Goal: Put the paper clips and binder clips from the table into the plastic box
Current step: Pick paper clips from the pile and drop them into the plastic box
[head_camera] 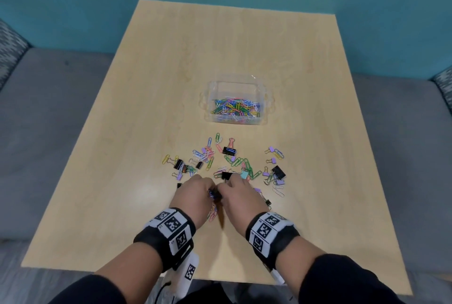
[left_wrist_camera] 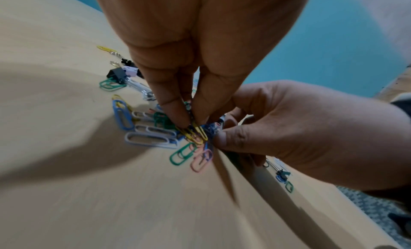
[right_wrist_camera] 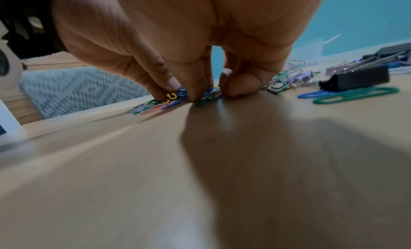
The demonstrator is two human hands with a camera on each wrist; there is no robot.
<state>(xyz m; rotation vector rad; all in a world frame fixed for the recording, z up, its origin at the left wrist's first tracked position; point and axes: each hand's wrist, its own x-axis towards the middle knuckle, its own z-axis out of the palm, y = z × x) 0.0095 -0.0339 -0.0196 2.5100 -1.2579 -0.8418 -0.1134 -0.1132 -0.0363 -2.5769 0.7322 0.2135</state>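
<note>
A small heap of coloured paper clips [left_wrist_camera: 195, 136] lies on the wooden table [head_camera: 244, 46] near its front. My left hand [head_camera: 198, 193] pinches yellow clips from the heap between its fingertips [left_wrist_camera: 177, 119]. My right hand [head_camera: 238, 192] meets it from the right, its thumb and curled fingers [right_wrist_camera: 240, 84] pinching clips of the same heap [right_wrist_camera: 206, 94]. More paper clips and black, lilac and teal binder clips [head_camera: 229, 150] are scattered just beyond the hands. Farther back stands the clear plastic box [head_camera: 234, 121], with several paper clips inside.
A black binder clip [right_wrist_camera: 355, 79] rests on green and blue paper clips to the right of my right hand. Another black one [head_camera: 278, 172] sits at the right of the scatter. Grey seating [head_camera: 61, 108] surrounds the table, and a teal wall stands behind.
</note>
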